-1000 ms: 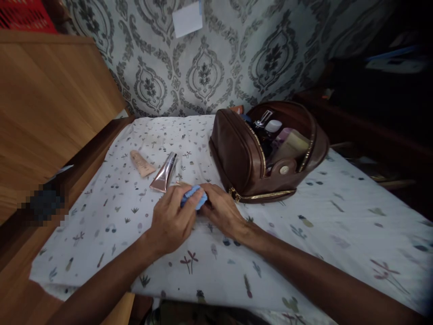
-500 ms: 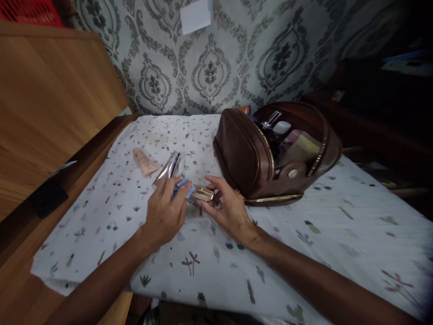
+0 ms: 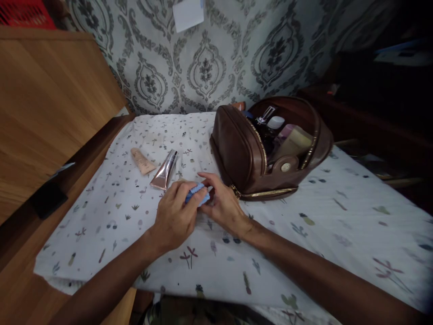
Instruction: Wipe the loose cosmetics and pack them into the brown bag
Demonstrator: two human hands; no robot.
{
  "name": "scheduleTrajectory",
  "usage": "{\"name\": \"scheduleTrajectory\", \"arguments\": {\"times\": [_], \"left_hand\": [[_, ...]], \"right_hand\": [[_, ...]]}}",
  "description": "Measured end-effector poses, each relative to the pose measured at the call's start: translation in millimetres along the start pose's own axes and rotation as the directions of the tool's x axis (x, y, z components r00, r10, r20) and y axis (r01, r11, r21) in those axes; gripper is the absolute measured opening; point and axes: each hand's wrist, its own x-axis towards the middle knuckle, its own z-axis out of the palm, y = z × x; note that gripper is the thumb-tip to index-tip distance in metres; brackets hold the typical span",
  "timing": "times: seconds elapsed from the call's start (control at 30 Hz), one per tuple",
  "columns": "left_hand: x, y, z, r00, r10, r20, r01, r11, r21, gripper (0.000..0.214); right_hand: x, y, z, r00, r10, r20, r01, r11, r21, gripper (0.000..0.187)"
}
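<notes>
My left hand (image 3: 176, 212) is closed on a crumpled blue cloth (image 3: 197, 194). The cloth is pressed over a small, shiny gold container, now almost wholly hidden by the cloth and fingers. Facing it, my right hand (image 3: 225, 205) curves its thumb and fingers around that container's right end. Just beyond my left hand lies a metallic pink squeeze tube (image 3: 164, 170) with a silvery end. Left of that is a peach squeeze tube (image 3: 142, 161). A brown toiletry bag (image 3: 237, 144) stands unzipped beyond my right hand, with several bottles and tubes inside.
A white patterned cloth (image 3: 111, 253) covers the work surface. A wooden panel (image 3: 50, 104) rises on the left, and a black object (image 3: 49, 198) lies along that edge. The patterned wall (image 3: 206, 72) closes off the back. Dark furniture stands at the right.
My left hand has moved the blue cloth rightward over the gold container, which showed plainly before. The right hand stays close to it. The whole view has shifted slightly.
</notes>
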Motion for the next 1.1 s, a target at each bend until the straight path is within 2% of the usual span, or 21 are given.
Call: {"name": "scheduleTrajectory", "arguments": {"times": [0.1, 0.2, 0.27, 0.37, 0.5, 0.6, 0.73, 0.9, 1.03, 1.1], "left_hand": [[-2, -6, 0.5, 0.999, -0.041, 0.011, 0.042, 0.998, -0.037, 0.036], [-2, -8, 1.5, 0.998, -0.069, 0.0, 0.069, 0.996, -0.055, 0.036], [-2, -10, 1.9, 0.996, -0.089, -0.012, 0.088, 0.995, -0.05, 0.036], [-2, -16, 1.9, 0.99, -0.14, -0.031, 0.138, 0.988, -0.062, 0.036], [-4, -23, 1.1, 0.97, -0.239, -0.046, 0.23, 0.962, -0.147, 0.035], [-5, -26, 0.7, 0.964, -0.263, -0.04, 0.252, 0.951, -0.179, 0.034], [-5, -26, 1.1, 0.97, -0.241, -0.042, 0.23, 0.956, -0.181, 0.036], [-7, -24, 1.6, 0.976, -0.216, -0.009, 0.209, 0.955, -0.213, 0.044], [-7, -21, 1.2, 0.988, -0.154, -0.01, 0.145, 0.949, -0.281, 0.044], [-6, -19, 1.2, 0.987, -0.159, -0.019, 0.145, 0.935, -0.324, 0.042]], "right_hand": [[1, -2, 1, 0.988, 0.074, 0.135, -0.075, 0.997, 0.002, 0.062], [1, -2, 1, 0.974, 0.098, 0.206, -0.101, 0.995, 0.0, 0.047], [1, -1, 2, 0.981, 0.093, 0.169, -0.095, 0.996, 0.003, 0.042], [0, -1, 1, 0.999, 0.018, 0.037, -0.018, 1.0, 0.007, 0.046], [0, -6, -2, 0.989, -0.091, -0.119, 0.088, 0.996, -0.031, 0.049], [-1, -9, -2, 0.977, -0.155, -0.146, 0.145, 0.986, -0.078, 0.043], [-1, -9, -1, 0.976, -0.197, -0.098, 0.191, 0.979, -0.069, 0.038], [-1, -10, 1, 0.998, -0.064, 0.006, 0.063, 0.992, 0.109, 0.047], [0, -8, 2, 0.998, 0.045, 0.042, -0.053, 0.976, 0.211, 0.051], [1, -6, 3, 0.994, 0.097, 0.059, -0.11, 0.95, 0.291, 0.054]]}}
